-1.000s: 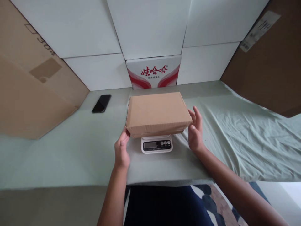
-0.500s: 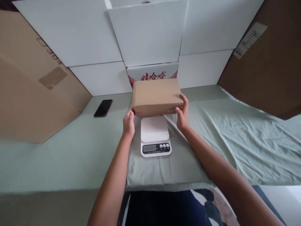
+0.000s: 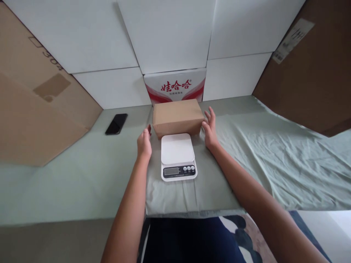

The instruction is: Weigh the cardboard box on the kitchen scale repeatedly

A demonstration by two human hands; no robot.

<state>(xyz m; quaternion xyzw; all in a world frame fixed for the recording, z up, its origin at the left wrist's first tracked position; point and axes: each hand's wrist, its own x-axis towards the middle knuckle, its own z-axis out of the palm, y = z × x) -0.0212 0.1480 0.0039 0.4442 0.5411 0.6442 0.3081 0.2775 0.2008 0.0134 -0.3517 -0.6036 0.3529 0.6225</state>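
Observation:
A brown cardboard box [image 3: 178, 115] rests on the green cloth, right behind a white kitchen scale [image 3: 177, 149]. The scale's plate is bare, and its grey display shows no readable digits. My left hand [image 3: 144, 143] is just off the box's left side, its fingers partly hidden but holding nothing. On the other side, my right hand [image 3: 210, 129] has its fingers spread, with the thumb close to the box's right front corner; whether it touches I cannot tell.
A black phone [image 3: 116, 124] lies to the left. White panels [image 3: 170, 33] and a white carton with red lettering [image 3: 175, 86] stand behind the box. Large brown cardboard sheets [image 3: 33, 98] flank both sides. The cloth-covered table [image 3: 82, 182] ends in front of my lap.
The cardboard box has come down from both hands onto the cloth behind the scale. My hands have let go, and the right fingers have spread.

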